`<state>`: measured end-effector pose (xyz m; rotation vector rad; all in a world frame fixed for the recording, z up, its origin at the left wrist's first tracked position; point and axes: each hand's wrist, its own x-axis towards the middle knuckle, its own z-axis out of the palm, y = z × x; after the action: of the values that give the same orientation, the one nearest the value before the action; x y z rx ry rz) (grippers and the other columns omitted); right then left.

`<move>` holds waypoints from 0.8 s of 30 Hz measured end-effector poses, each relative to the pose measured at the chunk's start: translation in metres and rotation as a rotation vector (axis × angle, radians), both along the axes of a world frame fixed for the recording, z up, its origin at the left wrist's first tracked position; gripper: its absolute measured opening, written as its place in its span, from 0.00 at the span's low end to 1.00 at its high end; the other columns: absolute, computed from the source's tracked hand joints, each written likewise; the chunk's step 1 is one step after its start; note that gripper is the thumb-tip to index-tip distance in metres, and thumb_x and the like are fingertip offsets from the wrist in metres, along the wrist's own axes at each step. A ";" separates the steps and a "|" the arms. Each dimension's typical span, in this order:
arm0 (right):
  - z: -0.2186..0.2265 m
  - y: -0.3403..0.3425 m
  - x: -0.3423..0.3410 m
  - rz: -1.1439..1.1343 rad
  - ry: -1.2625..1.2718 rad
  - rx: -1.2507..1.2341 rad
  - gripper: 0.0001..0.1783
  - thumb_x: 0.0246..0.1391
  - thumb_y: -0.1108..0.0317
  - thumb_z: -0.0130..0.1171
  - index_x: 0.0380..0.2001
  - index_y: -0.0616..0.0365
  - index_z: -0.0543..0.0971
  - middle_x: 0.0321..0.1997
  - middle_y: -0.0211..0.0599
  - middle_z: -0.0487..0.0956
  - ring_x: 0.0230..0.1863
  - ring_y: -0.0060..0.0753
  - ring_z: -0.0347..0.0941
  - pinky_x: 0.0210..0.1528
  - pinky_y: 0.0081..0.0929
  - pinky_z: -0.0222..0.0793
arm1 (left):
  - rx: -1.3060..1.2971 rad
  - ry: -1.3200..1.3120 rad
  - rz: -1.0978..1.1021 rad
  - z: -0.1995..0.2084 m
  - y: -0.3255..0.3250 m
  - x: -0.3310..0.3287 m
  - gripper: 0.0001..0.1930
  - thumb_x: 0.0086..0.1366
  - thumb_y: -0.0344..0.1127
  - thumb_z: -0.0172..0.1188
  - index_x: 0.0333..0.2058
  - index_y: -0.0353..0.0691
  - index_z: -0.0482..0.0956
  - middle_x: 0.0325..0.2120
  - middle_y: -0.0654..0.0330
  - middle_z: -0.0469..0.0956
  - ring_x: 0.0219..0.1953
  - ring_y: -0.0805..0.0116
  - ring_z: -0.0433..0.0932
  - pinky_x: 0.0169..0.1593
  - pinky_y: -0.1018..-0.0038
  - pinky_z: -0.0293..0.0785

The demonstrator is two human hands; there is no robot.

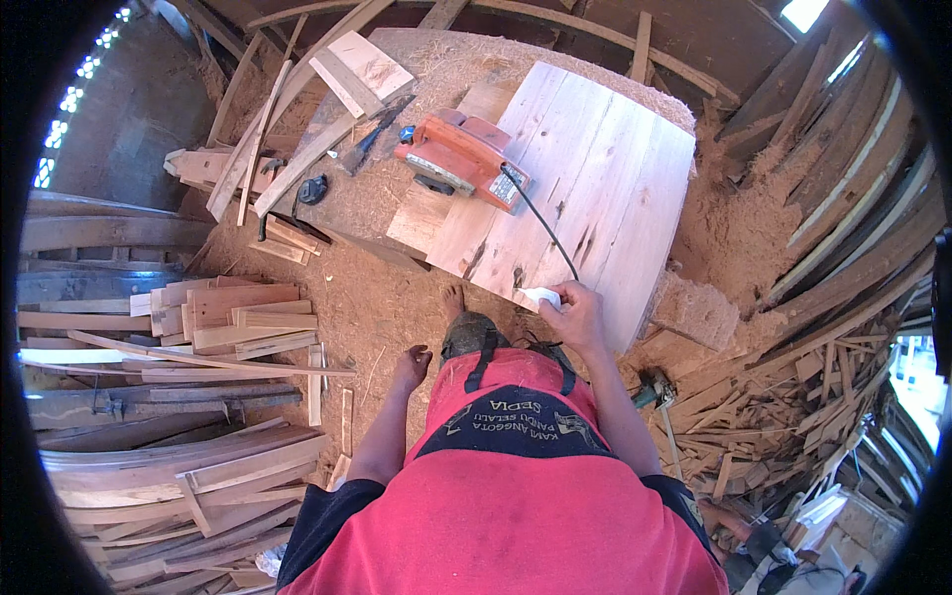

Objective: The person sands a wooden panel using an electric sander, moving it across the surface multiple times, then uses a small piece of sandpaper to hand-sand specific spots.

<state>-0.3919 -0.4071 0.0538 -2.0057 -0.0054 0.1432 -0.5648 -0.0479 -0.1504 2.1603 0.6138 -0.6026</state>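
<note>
My right hand (577, 315) is closed on a small white object (538, 297) whose tapered end points left; its exact kind is unclear. It is held at the near edge of a pale wooden panel (615, 178), beside a dark knot hole. An orange electric planer (461, 159) rests across the panel's left part, its black cord (543, 220) running over the boards toward my right hand. My left hand (413, 367) hangs low at my side, holding nothing that I can see, its fingers loosely bent and apart.
The panel lies on a shaving-strewn workbench (337, 213) with a brush (369, 142), a black tape measure (312, 188) and loose wood strips. Stacked boards (213, 317) stand at left. Offcuts (793, 407) and a green power tool (650, 389) lie at right. Another person's arm (729, 521) shows lower right.
</note>
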 end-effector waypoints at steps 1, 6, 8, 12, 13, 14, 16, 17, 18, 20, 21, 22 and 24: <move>0.000 0.000 0.000 -0.001 0.009 0.002 0.15 0.46 0.67 0.71 0.35 0.68 0.84 0.31 0.50 0.85 0.31 0.37 0.84 0.36 0.32 0.78 | -0.001 -0.014 -0.013 0.001 0.000 0.001 0.24 0.68 0.48 0.61 0.55 0.37 0.81 0.43 0.41 0.85 0.48 0.48 0.85 0.51 0.59 0.79; 0.003 -0.002 0.000 0.018 0.005 -0.014 0.16 0.45 0.67 0.70 0.34 0.69 0.84 0.31 0.51 0.85 0.32 0.39 0.85 0.37 0.33 0.79 | -0.005 -0.009 -0.025 0.003 -0.002 0.006 0.24 0.68 0.48 0.61 0.55 0.36 0.80 0.43 0.41 0.85 0.47 0.48 0.85 0.51 0.59 0.80; 0.005 -0.001 0.001 0.027 0.001 -0.010 0.16 0.45 0.67 0.70 0.34 0.69 0.84 0.31 0.51 0.85 0.32 0.39 0.85 0.37 0.33 0.79 | -0.001 -0.019 -0.025 0.002 -0.002 0.007 0.24 0.68 0.48 0.61 0.54 0.36 0.81 0.43 0.42 0.85 0.47 0.48 0.85 0.50 0.59 0.80; 0.002 0.003 0.000 0.009 0.015 0.023 0.15 0.48 0.67 0.70 0.36 0.68 0.84 0.33 0.49 0.86 0.35 0.37 0.85 0.40 0.32 0.79 | 0.029 -0.045 -0.027 0.007 0.001 0.012 0.22 0.69 0.48 0.60 0.52 0.36 0.82 0.40 0.43 0.86 0.45 0.50 0.86 0.49 0.60 0.80; 0.001 0.004 -0.001 -0.006 -0.002 0.042 0.14 0.51 0.68 0.69 0.38 0.68 0.84 0.35 0.47 0.86 0.36 0.34 0.84 0.41 0.30 0.79 | 0.031 -0.067 -0.013 0.011 0.001 0.015 0.21 0.69 0.47 0.60 0.51 0.36 0.83 0.39 0.44 0.86 0.44 0.51 0.86 0.48 0.60 0.81; -0.006 0.000 -0.001 0.004 -0.011 0.040 0.14 0.51 0.68 0.69 0.38 0.68 0.84 0.35 0.47 0.86 0.36 0.34 0.84 0.41 0.30 0.79 | 0.029 -0.076 -0.002 0.022 -0.007 0.025 0.21 0.69 0.47 0.60 0.51 0.36 0.83 0.39 0.44 0.86 0.44 0.51 0.86 0.48 0.60 0.81; -0.015 -0.006 0.000 -0.175 0.138 0.409 0.14 0.57 0.72 0.68 0.45 0.68 0.82 0.40 0.41 0.86 0.39 0.28 0.83 0.43 0.25 0.79 | -0.048 -0.258 0.181 0.057 -0.025 0.049 0.20 0.70 0.46 0.60 0.49 0.35 0.83 0.37 0.45 0.86 0.42 0.54 0.86 0.46 0.63 0.81; -0.011 -0.006 0.000 -0.148 0.137 0.415 0.14 0.57 0.72 0.68 0.45 0.68 0.82 0.40 0.41 0.86 0.39 0.28 0.83 0.43 0.25 0.79 | -0.009 -0.358 0.223 0.078 -0.031 0.059 0.18 0.71 0.45 0.60 0.48 0.35 0.83 0.36 0.46 0.86 0.39 0.59 0.86 0.43 0.65 0.81; 0.001 -0.003 0.002 -0.170 0.180 0.540 0.14 0.59 0.73 0.66 0.47 0.67 0.81 0.41 0.38 0.85 0.40 0.25 0.82 0.42 0.24 0.79 | -0.026 -0.424 0.234 0.092 -0.033 0.065 0.17 0.70 0.44 0.61 0.48 0.36 0.83 0.36 0.48 0.86 0.39 0.61 0.86 0.43 0.66 0.81; 0.014 0.006 0.007 -0.167 0.223 0.668 0.14 0.60 0.75 0.65 0.49 0.66 0.80 0.43 0.36 0.85 0.41 0.22 0.81 0.42 0.23 0.79 | -0.077 -0.579 0.157 0.130 -0.043 0.090 0.17 0.69 0.43 0.64 0.49 0.36 0.83 0.37 0.50 0.85 0.39 0.63 0.85 0.43 0.68 0.80; 0.016 0.012 0.011 -0.141 0.225 0.649 0.15 0.60 0.76 0.65 0.49 0.65 0.80 0.43 0.36 0.85 0.41 0.22 0.81 0.42 0.23 0.79 | -0.106 -0.664 0.071 0.160 -0.050 0.107 0.18 0.68 0.43 0.65 0.51 0.37 0.82 0.38 0.52 0.85 0.39 0.64 0.84 0.43 0.69 0.80; 0.018 0.022 0.016 -0.116 0.228 0.628 0.15 0.59 0.76 0.66 0.50 0.65 0.80 0.43 0.36 0.85 0.42 0.22 0.80 0.42 0.23 0.80 | -0.212 -0.635 0.040 0.185 -0.056 0.123 0.18 0.68 0.41 0.65 0.52 0.37 0.82 0.40 0.54 0.85 0.40 0.67 0.83 0.44 0.71 0.78; 0.020 0.052 0.030 -0.005 0.224 0.565 0.16 0.60 0.77 0.65 0.50 0.66 0.79 0.44 0.36 0.84 0.44 0.23 0.80 0.43 0.25 0.80 | -0.391 -0.634 -0.031 0.230 -0.065 0.148 0.20 0.68 0.40 0.65 0.54 0.37 0.81 0.41 0.57 0.84 0.40 0.72 0.81 0.45 0.73 0.77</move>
<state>-0.3618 -0.3550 0.0739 -1.4184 0.0921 0.3247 -0.4163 -0.1131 0.0797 1.8416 0.1032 -0.0224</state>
